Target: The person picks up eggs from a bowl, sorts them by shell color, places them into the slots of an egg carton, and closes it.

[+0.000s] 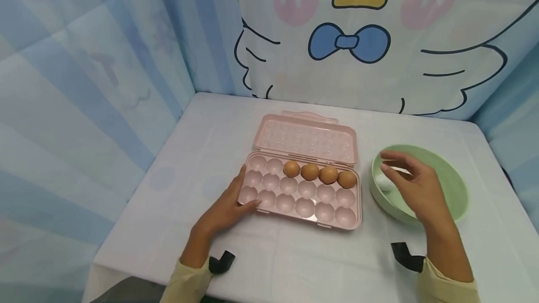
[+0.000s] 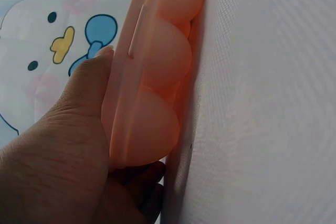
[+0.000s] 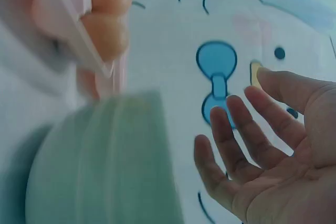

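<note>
At its near left corner, the left hand (image 1: 224, 210) grips the pink egg tray (image 1: 285, 204), while the relaxed, empty right hand (image 1: 417, 186) over the green bowl (image 1: 455, 188) partly hides a white object (image 1: 384, 183).

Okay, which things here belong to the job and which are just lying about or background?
Likely the job:
pink egg box, gripped by the left hand
four brown eggs in its back row
green bowl, near the right hand
white thing inside, partly hidden

Just background:
cartoon backdrop
white tablecloth
black wrist pieces
</note>
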Tool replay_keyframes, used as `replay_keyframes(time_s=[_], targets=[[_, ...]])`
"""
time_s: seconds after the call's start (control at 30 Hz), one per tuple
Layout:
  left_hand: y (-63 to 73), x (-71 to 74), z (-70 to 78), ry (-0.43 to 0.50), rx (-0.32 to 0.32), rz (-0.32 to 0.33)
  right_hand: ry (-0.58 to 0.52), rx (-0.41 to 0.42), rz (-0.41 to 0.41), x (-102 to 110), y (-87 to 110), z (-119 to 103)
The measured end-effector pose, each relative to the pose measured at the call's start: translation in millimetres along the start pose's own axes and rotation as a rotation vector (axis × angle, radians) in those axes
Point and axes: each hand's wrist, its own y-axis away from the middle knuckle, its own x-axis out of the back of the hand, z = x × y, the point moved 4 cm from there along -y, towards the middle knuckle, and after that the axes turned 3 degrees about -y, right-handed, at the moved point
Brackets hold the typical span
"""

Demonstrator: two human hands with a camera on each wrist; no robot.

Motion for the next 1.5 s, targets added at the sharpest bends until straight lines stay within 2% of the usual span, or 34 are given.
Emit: replay_keyframes(time_s=[0.1, 0.27, 0.5, 0.73, 1.13, 1.37, 1.5], targets=[[0.0, 0.3, 0.1, 0.001, 0.002, -0.004, -0.003, -0.053, 0.019, 18.7, 6.9, 20.5], [-0.1, 0.2, -0.2, 0.011, -0.011, -0.003, 0.005, -0.122, -0.02, 35.3, 15.6, 46.9], [-0.3, 0.0, -0.7, 0.007, -0.008, 0.0, 0.027, -0.244, -0.096, 38.8, 18.7, 64.4], [-0.1, -0.3, -0.3, 0.022, -0.014, 0.002, -0.014, -0.335, -0.181, 34.2, 14.6, 65.8], [-1.8, -0.6, -0.8, 0.018, 0.002, 0.001, -0.042, -0.329, -0.251, 18.1, 2.3, 64.6], [-0.7, -0.4, 0.0, 0.012, 0.013, -0.011, -0.084, -0.343, -0.249, 5.1, -4.0, 63.6], [-0.1, 0.4, 0.0, 0.015, 0.006, -0.012, -0.055, -0.331, -0.251, -3.7, -6.9, 62.1]])
